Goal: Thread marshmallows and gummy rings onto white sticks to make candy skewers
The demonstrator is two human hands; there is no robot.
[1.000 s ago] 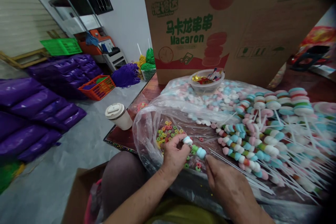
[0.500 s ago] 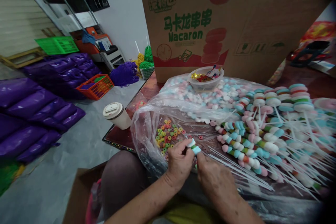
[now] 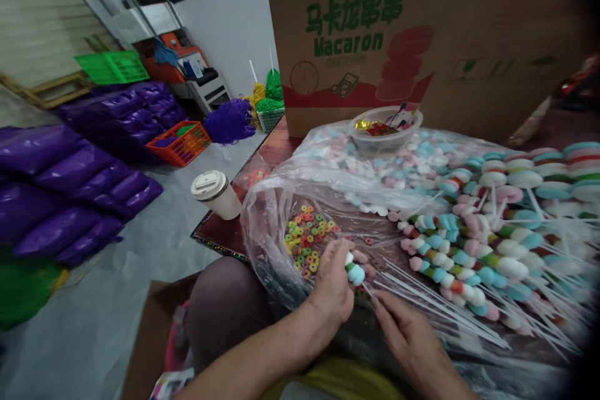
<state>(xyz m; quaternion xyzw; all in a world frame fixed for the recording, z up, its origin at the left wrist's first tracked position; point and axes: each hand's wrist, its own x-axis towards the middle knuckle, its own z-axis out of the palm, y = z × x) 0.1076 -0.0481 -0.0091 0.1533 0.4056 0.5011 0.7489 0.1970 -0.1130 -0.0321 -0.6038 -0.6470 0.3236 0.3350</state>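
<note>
A marshmallow skewer (image 3: 356,274) with blue and white pieces and a bit of green is between my hands. My left hand (image 3: 332,284) is closed around its candy end, the fingers hiding part of it. Lower down, my right hand (image 3: 412,337) pinches the thin stick, apart from the marshmallows. Just beyond my left hand, colourful candy rings (image 3: 309,234) lie on clear plastic. Bare white sticks (image 3: 445,303) lie to the right, beside a heap of finished-looking marshmallow skewers (image 3: 450,256) in pink, blue and white.
Loose marshmallows (image 3: 403,165) fill a clear plastic bag (image 3: 262,219), with a plastic bowl (image 3: 387,137) of wrapped items on top. A large cardboard box (image 3: 356,87) stands behind. A lidded cup (image 3: 216,194) sits at the table's left edge; purple packages (image 3: 79,200) are stacked on the floor.
My right hand has slid down the stick, away from the marshmallows. My left hand has turned and wrapped further around the candy end. The view has shifted slightly.
</note>
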